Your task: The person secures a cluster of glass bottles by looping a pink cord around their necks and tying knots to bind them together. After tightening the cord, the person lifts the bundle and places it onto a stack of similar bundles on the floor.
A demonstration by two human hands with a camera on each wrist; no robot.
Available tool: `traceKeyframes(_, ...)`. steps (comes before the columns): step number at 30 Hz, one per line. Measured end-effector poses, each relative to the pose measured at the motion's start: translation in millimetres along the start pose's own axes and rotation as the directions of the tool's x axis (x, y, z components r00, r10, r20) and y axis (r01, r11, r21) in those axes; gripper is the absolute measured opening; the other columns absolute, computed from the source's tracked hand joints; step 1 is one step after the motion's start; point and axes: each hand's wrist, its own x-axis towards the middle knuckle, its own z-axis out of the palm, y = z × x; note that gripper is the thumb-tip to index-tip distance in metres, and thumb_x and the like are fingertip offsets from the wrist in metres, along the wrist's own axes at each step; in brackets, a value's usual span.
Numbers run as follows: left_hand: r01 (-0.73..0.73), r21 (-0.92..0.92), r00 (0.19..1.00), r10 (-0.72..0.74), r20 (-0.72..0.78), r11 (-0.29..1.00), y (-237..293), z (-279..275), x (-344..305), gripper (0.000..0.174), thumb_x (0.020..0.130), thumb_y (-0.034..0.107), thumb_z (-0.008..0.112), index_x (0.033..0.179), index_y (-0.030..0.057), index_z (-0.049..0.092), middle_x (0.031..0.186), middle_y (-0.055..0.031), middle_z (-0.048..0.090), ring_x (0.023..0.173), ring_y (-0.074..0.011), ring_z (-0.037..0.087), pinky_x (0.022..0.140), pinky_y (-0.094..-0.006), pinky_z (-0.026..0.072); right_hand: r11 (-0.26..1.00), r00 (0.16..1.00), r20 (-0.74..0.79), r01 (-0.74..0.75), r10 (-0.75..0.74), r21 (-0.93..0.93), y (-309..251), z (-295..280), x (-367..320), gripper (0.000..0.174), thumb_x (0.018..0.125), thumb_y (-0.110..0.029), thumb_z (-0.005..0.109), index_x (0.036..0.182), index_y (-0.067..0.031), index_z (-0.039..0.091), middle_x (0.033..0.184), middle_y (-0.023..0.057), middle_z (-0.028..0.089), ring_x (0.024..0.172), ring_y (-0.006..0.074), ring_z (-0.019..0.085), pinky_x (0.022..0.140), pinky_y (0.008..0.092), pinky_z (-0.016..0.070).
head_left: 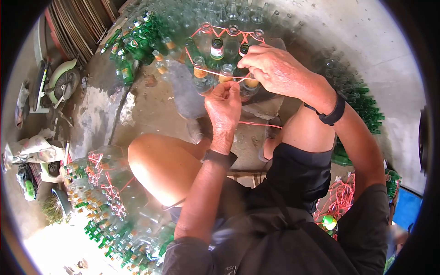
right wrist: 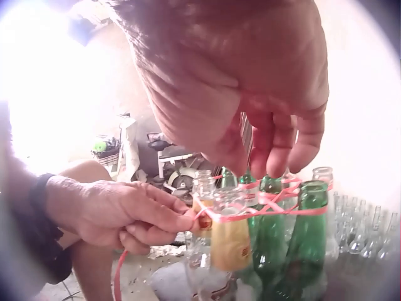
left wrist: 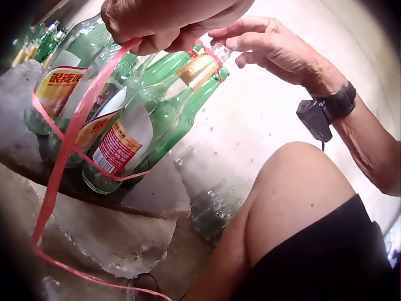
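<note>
Twine [left wrist: 88, 110], pink and flat, is pinched between the thumb and forefinger of the left hand [head_left: 223, 103], right at the near edge of the grouped bottles [right wrist: 301, 238]. From those fingers a loose length drops past the slab [left wrist: 156, 194] toward the floor. The right hand [head_left: 279, 68] is poised just above and beyond the left fingers, over the nearest necks; its own fingers hang loosely bent, and no strand can be seen gripped in them, though the palm hides part of the view.

Ahead of both sets of fingers, the bottles stand upright and close together. A strand runs around the outer necks and zigzags between those farthest from the fingers; below the left fingers, another crosses the bottle bodies over the labels.

The left pinch sits close to the neck strand, which seems the right place: a short span between fingertips and glass should make the pull easier to control. That pull would best be steady and nearly level, since a sharp sideways tug could tilt the nearest bottle or drag the strand up over its lip. The right fingers are well placed to steady the rim beside them or press the strand against the glass while the left draws in slack. The flat ribbon probably grips better untwisted, and the hanging length is best kept clear of the person's foot [head_left: 195, 129].
</note>
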Motion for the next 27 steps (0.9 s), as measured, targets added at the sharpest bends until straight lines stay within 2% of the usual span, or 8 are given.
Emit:
traceKeyframes(2, 0.019, 0.009, 1.0, -0.019, -0.02, 1.0, 4, 2, 1, 0.018, 0.097, 0.012, 0.074, 0.099, -0.0064, 0.075, 0.07, -0.0019, 0.068, 0.061, -0.0068, 0.059, 0.058, -0.0255, 0.048, 1.0, 1.0, -0.003, -0.004, 0.004, 0.003, 2, 5, 3, 0.014, 0.091, -0.004, 0.063, 0.1, -0.0059, 0.073, 0.093, 0.0117, 0.066, 0.094, 0.0343, 0.067, 0.086, 0.0442, 0.0551)
traceKeyframes(5, 0.066, 0.02, 0.995, -0.065, -0.074, 0.998, 8, 4, 1, 0.021, 0.097, 0.014, 0.075, 0.096, -0.0074, 0.077, 0.069, -0.005, 0.07, 0.061, -0.0084, 0.064, 0.059, -0.0269, 0.0512, 1.0, 0.987, 0.158, -0.011, 0.008, 0.02, 8, 7, 10, 0.016, 0.094, -0.007, 0.062, 0.104, -0.0054, 0.074, 0.093, 0.0149, 0.07, 0.095, 0.0369, 0.068, 0.085, 0.0462, 0.0544)
traceKeyframes(7, 0.133, 0.034, 0.989, -0.131, -0.07, 0.991, 4, 4, 3, 0.03, 0.094, 0.025, 0.077, 0.093, -0.0049, 0.08, 0.068, -0.0034, 0.07, 0.063, -0.0061, 0.056, 0.059, -0.0264, 0.0456, 0.973, 0.952, 0.303, -0.113, 0.048, 0.201, 8, 5, 15, 0.018, 0.095, -0.006, 0.06, 0.107, -0.0048, 0.073, 0.094, 0.018, 0.072, 0.097, 0.0389, 0.068, 0.084, 0.0476, 0.0536)
traceKeyframes(10, 0.152, 0.046, 0.983, -0.146, -0.11, 0.987, -2, 7, 7, 0.032, 0.093, 0.027, 0.078, 0.086, -0.0041, 0.081, 0.066, -0.0033, 0.07, 0.062, -0.0067, 0.056, 0.059, -0.0277, 0.0458, 0.962, 0.886, 0.455, -0.197, 0.093, 0.187, 6, -2, 21, 0.018, 0.104, -0.01, 0.057, 0.112, -0.0055, 0.073, 0.102, 0.0132, 0.072, 0.1, 0.0356, 0.063, 0.089, 0.0479, 0.0499)
traceKeyframes(14, 0.15, 0.06, 0.985, -0.144, -0.089, 0.987, -3, 8, 8, 0.035, 0.093, 0.029, 0.078, 0.084, -0.0041, 0.08, 0.066, -0.0031, 0.07, 0.062, -0.0068, 0.056, 0.059, -0.0283, 0.0459, 0.939, 0.837, 0.534, -0.268, 0.116, 0.216, 7, -7, 32, 0.018, 0.105, -0.011, 0.057, 0.11, -0.0061, 0.073, 0.102, 0.0155, 0.072, 0.1, 0.0351, 0.062, 0.089, 0.0459, 0.0499)
traceKeyframes(17, 0.146, 0.11, 0.986, -0.135, -0.097, 0.983, -2, 8, 9, 0.035, 0.097, 0.029, 0.078, 0.091, -0.0051, 0.08, 0.062, -0.0075, 0.072, 0.059, -0.0125, 0.067, 0.061, -0.0337, 0.0539, 0.932, 0.786, 0.595, -0.325, 0.171, 0.162, 5, -3, 36, 0.015, 0.102, -0.009, 0.058, 0.107, -0.0055, 0.072, 0.1, 0.0157, 0.068, 0.095, 0.0367, 0.063, 0.087, 0.0477, 0.0503)
traceKeyframes(19, 0.146, 0.143, 0.988, -0.138, -0.067, 0.979, -5, 7, 10, 0.038, 0.097, 0.032, 0.078, 0.089, -0.0047, 0.08, 0.062, -0.0084, 0.072, 0.059, -0.0142, 0.068, 0.061, -0.0348, 0.0538, 0.998, 0.836, 0.549, 0.003, 0.03, -0.059, 4, 2, 36, 0.01, 0.096, -0.005, 0.062, 0.1, -0.0033, 0.07, 0.096, 0.0141, 0.063, 0.087, 0.0369, 0.065, 0.08, 0.0491, 0.0518)
traceKeyframes(27, 0.036, 0.131, 0.997, -0.026, -0.078, 0.991, -16, 7, 8, 0.041, 0.098, 0.033, 0.076, 0.084, -0.0054, 0.076, 0.061, -0.0118, 0.07, 0.057, -0.0175, 0.066, 0.062, -0.0372, 0.0535, 0.954, 0.941, 0.321, 0.186, -0.105, -0.236, -5, -5, 24, 0.005, 0.085, -0.002, 0.066, 0.089, -0.0022, 0.066, 0.092, 0.0113, 0.06, 0.083, 0.0331, 0.066, 0.073, 0.0433, 0.0558)
